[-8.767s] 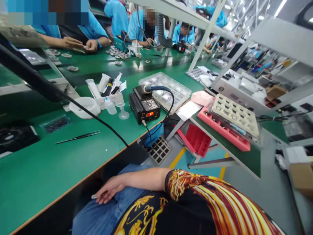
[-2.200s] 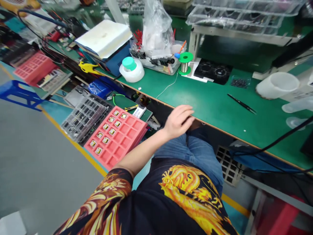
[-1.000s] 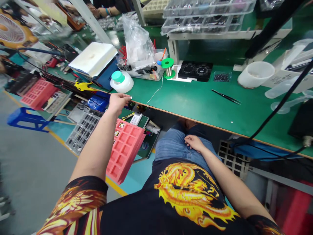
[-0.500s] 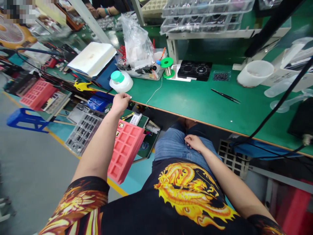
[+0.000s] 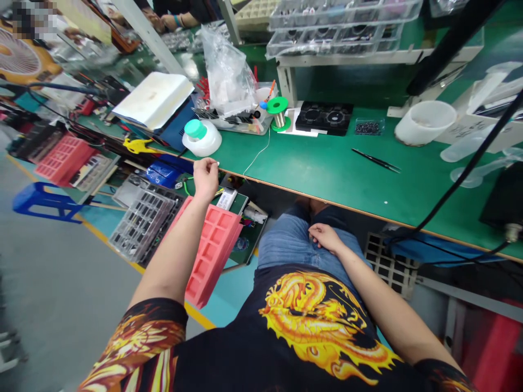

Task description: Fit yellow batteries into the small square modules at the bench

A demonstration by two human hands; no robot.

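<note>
My left hand (image 5: 206, 175) is at the front edge of the green bench, fingertips pinched together. A small white piece (image 5: 218, 163), too tiny to identify, shows at the fingertips. Just behind this hand stands a white round bottle (image 5: 203, 140) with a turquoise cap. Below my left forearm lies a stack of red trays (image 5: 212, 245) with square pockets. My right hand (image 5: 324, 237) rests on my lap, its fingers curled, with nothing visible in it. A spool of solder wire (image 5: 279, 117) on green flanges stands on the bench, its loose end reaching the edge.
Black tweezers (image 5: 376, 160) lie on the green bench (image 5: 310, 169). Farther back are a black fixture (image 5: 324, 117), a small box of screws (image 5: 369, 127) and a white cup (image 5: 425, 122). A black cable (image 5: 457, 185) crosses at right. A co-worker's hands (image 5: 167, 22) show across the bench.
My left hand has moved slightly to the right and turned, its fingertips still pinched. My right hand has stayed on my lap.
</note>
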